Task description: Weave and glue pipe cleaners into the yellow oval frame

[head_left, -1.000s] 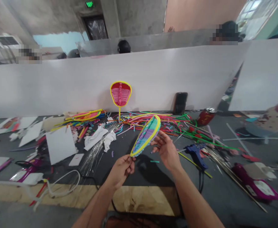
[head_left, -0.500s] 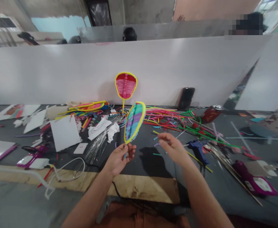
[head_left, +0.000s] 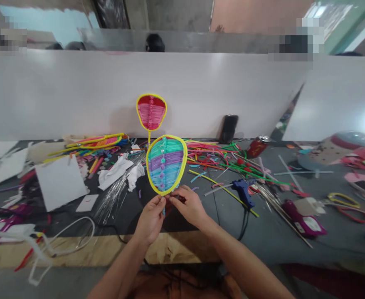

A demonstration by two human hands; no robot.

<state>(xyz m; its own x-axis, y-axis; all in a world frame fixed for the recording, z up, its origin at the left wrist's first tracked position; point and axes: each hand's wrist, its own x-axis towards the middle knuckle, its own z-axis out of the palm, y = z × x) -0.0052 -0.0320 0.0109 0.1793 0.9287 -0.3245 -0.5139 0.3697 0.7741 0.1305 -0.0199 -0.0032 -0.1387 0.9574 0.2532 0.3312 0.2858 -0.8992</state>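
Observation:
A rounded pipe-cleaner piece (head_left: 173, 160) with a yellow rim, bands of teal, purple and blue, and a line of beads down its middle faces me upright. My left hand (head_left: 151, 218) pinches it at the narrow bottom end. Fingers of my right hand (head_left: 190, 203) are closed against the same bottom tip, from the right. Behind it, a similar pink and red piece (head_left: 151, 112) with a yellow rim stands on a yellow stem near the white partition.
Loose pipe cleaners (head_left: 207, 151) lie heaped behind my hands. A blue glue gun (head_left: 244, 193), a red can (head_left: 257, 146) and a phone (head_left: 228, 128) are to the right. Left are white paper (head_left: 60, 182), thin wires (head_left: 115, 197) and a white cable (head_left: 90, 232). A white partition (head_left: 216, 91) stands behind.
My right hand has come in from the right to the bottom of the banded piece. The piece has turned from edge-on to facing me. The view has swung right.

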